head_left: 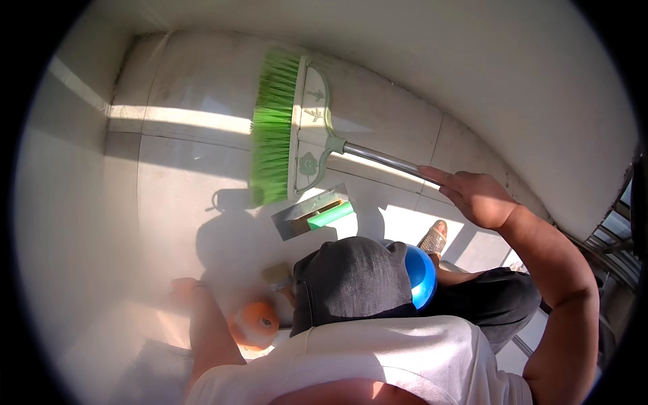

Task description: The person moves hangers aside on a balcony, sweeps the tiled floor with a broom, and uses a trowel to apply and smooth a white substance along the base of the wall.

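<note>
My right hand (476, 196) grips the metal handle of a broom (300, 128) with green bristles and a pale head. The broom head rests on the light tiled floor (175, 196) near the wall. My left hand (183, 289) reaches down at the lower left, blurred and overexposed in the sun, close to a round orange object (256, 324). I cannot make out whether it holds anything. A dark cap (351, 280) and white-shirted shoulders fill the lower middle.
A metal trowel with a green handle (317, 216) lies on the floor below the broom head. A small brush (277, 275) lies beside the orange object. A blue bowl (422, 273) and a sandalled foot (435, 237) are at the right. White walls enclose the corner.
</note>
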`<move>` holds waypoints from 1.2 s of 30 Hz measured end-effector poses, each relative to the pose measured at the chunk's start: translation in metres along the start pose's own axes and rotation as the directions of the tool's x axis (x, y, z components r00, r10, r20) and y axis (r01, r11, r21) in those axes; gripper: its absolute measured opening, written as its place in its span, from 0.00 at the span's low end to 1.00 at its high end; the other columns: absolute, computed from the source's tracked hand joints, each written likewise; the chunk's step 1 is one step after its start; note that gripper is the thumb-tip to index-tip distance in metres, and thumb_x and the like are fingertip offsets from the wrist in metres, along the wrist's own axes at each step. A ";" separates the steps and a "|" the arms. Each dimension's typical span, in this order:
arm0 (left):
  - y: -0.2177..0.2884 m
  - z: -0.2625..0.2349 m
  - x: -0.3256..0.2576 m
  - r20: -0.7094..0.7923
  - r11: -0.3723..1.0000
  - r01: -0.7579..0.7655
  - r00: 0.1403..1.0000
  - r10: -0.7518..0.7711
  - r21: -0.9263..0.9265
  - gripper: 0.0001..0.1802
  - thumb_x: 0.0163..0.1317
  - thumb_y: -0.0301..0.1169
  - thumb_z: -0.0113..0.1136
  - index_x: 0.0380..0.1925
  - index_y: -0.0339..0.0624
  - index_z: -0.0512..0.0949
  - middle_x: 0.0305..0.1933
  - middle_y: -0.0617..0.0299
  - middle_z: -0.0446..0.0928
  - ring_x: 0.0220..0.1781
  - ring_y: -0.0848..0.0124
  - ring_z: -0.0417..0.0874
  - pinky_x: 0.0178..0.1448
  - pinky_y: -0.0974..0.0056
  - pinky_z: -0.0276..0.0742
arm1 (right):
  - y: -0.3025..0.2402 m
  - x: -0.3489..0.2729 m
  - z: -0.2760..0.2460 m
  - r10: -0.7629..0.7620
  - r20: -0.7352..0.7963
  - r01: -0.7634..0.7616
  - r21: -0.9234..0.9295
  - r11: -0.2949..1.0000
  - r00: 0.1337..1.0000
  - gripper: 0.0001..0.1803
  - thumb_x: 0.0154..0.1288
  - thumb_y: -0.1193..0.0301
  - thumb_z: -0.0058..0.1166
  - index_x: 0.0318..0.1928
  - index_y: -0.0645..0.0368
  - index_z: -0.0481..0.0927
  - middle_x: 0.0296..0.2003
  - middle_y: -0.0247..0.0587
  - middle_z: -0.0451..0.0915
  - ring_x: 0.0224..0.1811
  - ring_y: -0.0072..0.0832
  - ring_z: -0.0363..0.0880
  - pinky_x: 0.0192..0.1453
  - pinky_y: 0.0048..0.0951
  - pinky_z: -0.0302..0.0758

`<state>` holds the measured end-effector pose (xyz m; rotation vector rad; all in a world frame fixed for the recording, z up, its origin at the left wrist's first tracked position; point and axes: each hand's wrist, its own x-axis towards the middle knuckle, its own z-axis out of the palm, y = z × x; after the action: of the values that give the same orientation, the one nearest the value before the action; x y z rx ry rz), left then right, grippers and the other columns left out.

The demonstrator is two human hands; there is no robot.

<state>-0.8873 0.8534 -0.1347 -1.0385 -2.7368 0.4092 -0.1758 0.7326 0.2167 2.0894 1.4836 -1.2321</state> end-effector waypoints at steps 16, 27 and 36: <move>0.139 -0.168 -0.183 -0.154 0.292 -0.679 0.516 0.843 -0.673 0.29 0.66 0.35 0.48 0.66 0.36 0.63 0.68 0.45 0.64 0.73 0.51 0.59 0.75 0.50 0.54 | 0.300 -0.254 0.120 0.745 0.115 -0.747 -0.032 0.664 0.657 0.24 0.71 0.69 0.44 0.66 0.46 0.68 0.51 0.62 0.76 0.56 0.55 0.73 0.59 0.46 0.70; 0.169 -0.207 -0.347 -0.023 -0.517 -0.653 -0.609 0.793 -0.553 0.27 0.57 0.37 0.62 0.57 0.45 0.72 0.54 0.56 0.75 0.53 0.57 0.78 0.53 0.54 0.76 | 0.181 -0.180 0.094 0.194 -0.220 -0.128 0.283 0.950 0.956 0.26 0.65 0.80 0.50 0.64 0.53 0.73 0.50 0.53 0.81 0.52 0.41 0.81 0.60 0.30 0.72; 0.121 -0.201 -0.277 0.054 -0.450 -0.680 -0.583 0.811 -0.579 0.20 0.57 0.35 0.59 0.52 0.49 0.73 0.44 0.60 0.76 0.50 0.58 0.78 0.54 0.57 0.76 | -0.018 0.071 0.057 -0.132 -0.049 0.131 -0.024 0.991 0.990 0.26 0.75 0.66 0.41 0.72 0.43 0.60 0.47 0.52 0.81 0.46 0.46 0.81 0.52 0.41 0.76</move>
<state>-0.5542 0.7926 -0.0043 -3.8186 -0.6528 0.5542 -0.2114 0.7469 0.1317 2.0530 1.6727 -1.2118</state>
